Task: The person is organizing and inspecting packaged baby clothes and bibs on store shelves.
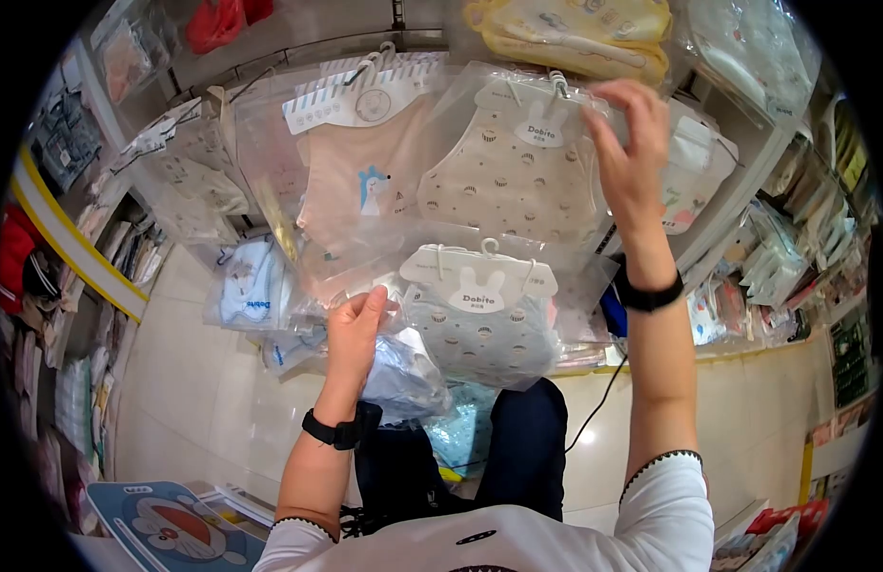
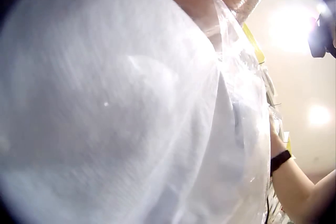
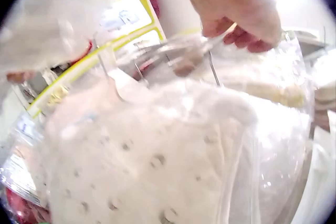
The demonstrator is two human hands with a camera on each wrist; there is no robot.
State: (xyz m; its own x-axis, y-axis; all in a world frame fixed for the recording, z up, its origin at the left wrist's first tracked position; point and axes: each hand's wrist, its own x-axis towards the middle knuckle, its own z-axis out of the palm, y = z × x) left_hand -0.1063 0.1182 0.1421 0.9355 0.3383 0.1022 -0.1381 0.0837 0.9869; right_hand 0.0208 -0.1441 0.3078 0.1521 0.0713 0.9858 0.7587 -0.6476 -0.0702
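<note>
My right hand (image 1: 637, 138) is raised at the upper right corner of a clear-bagged beige baby garment (image 1: 513, 186), printed with small motifs, on a hanging hook. In the right wrist view, the curled fingers (image 3: 247, 37) grip the bag's top edge. Lower down, my left hand (image 1: 354, 329) holds the plastic edge of bagged garments, thumb uppermost. Beside it is a bagged light-blue garment (image 1: 479, 329) with a white rabbit card and small hanger. The left wrist view is mostly filled by a pale bag (image 2: 115, 103) close to the lens.
A bagged pink garment (image 1: 360, 176) with a blue animal hangs to the left. Yellow packages (image 1: 575, 38) hang above. Stocked shelves (image 1: 74, 305) line both sides. A blue bagged item (image 1: 251, 281) hangs low at left, and a dark cable (image 1: 598, 410) runs near the floor.
</note>
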